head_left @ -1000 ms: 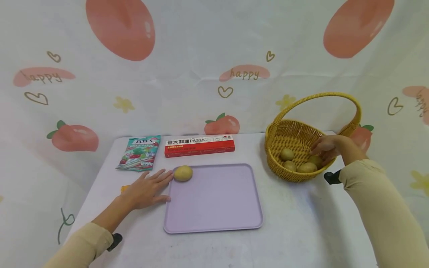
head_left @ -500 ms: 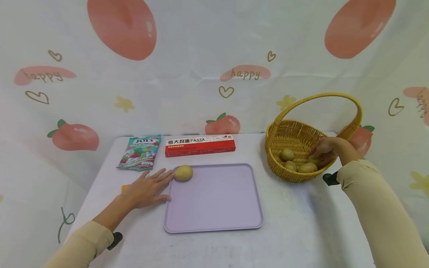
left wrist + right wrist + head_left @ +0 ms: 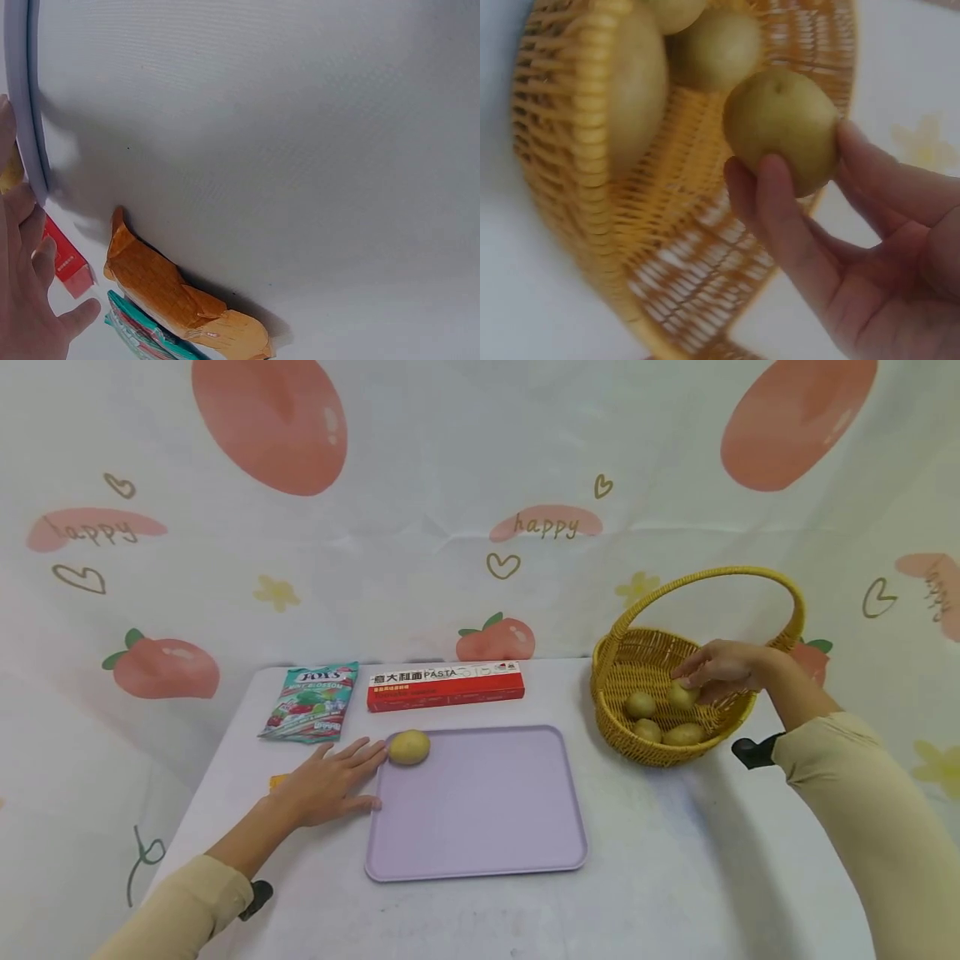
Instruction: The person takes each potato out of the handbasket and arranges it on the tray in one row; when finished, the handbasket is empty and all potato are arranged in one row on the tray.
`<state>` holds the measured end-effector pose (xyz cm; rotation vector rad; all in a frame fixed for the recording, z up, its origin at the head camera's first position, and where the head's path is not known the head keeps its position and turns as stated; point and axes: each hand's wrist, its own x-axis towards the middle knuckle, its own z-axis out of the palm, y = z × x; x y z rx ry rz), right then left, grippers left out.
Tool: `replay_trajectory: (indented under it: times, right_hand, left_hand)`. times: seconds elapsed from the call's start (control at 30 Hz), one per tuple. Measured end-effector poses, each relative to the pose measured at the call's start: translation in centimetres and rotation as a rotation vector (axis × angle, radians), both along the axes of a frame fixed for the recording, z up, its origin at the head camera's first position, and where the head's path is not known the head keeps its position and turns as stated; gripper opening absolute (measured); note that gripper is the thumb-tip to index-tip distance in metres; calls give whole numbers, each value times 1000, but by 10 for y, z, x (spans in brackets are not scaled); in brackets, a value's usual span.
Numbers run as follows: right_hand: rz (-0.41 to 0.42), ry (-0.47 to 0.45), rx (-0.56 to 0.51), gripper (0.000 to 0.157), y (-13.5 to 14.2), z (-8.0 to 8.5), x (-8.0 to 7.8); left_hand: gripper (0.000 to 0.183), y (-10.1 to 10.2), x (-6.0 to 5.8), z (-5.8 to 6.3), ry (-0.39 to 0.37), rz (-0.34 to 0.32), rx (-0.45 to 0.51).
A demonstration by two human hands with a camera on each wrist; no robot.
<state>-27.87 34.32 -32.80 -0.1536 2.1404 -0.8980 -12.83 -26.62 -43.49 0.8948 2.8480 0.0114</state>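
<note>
My right hand [image 3: 726, 667] pinches a small, round potato [image 3: 781, 127] between thumb and fingertips, raised over the yellow wicker basket [image 3: 652, 758]. Three other potatoes lie in the basket's bottom; one is an oval potato [image 3: 683, 734] near the front rim. My left hand [image 3: 330, 783] lies flat with fingers spread, its fingertips at the left edge of the lilac tray [image 3: 480, 810]. On the tray's far left corner sits a yellowish potato [image 3: 409, 747], right by those fingertips. In the left wrist view, part of this hand [image 3: 30, 300] shows at the tray's rim [image 3: 26, 112].
Behind the tray lies a red and white pasta box [image 3: 446, 687]. A teal candy bag [image 3: 310, 702] is at the back left. An orange packet [image 3: 180, 289] lies beside my left hand, mostly hidden in the head view. The basket's tall handle [image 3: 712, 575] arches above its opening.
My right hand has gripped a potato at the basket's right side and lifted it up and to the left. The left hand and the tray stay where they were.
</note>
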Motion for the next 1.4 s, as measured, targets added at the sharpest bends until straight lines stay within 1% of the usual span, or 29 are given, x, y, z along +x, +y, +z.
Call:
replay_trajectory:
  times: [0.17,0.27,0.4,0.47,0.53,0.6,0.67,0.73,0.83,0.93,1.0,1.13,1.23,1.4]
  right_hand:
    - [2,26,-71,54,-14,12,10]
    - [32,42,-134,54,-26,17,17]
    - [159,102,-234,46,-46,17,26]
    - [240,151,-282,41,-57,14,28]
    - [301,199,-316,37,-69,10,31]
    - [339,235,-329,36,-81,7,34]
    - [356,257,-329,35,-97,5,37]
    - [361,247,-342,36,-113,1,40]
    - [356,208,-377,39,-139,-6,44]
    - [348,172,-408,40,-164,-18,46]
    - [341,173,-426,39,-180,-28,49]
    - [305,176,-453,38,-210,-48,55]
    - [260,178,-455,37,-232,-62,61]
    - [203,175,-468,39,-261,-85,69]
  left_hand:
    - [78,0,0,-1,-5,0,7]
    - [78,0,0,-1,-4,-2,8]
    - [78,-1,0,-1,-4,-1,10]
    - [78,-1,0,-1,-7,0,14]
    - [78,0,0,-1,-11,2,17]
    - [78,0,0,-1,-13,1,18]
    - [78,0,0,-2,-11,1,16]
    - [78,0,0,-2,-7,3,14]
    - [77,0,0,-2,-1,4,7]
    - [77,0,0,-1,1,4,4]
    - [77,0,0,-1,-1,2,5]
    - [77,1,0,0,-2,0,5]
    - [77,0,-1,-1,-3,5,2]
    - [78,-1,0,-2,-7,8,9]
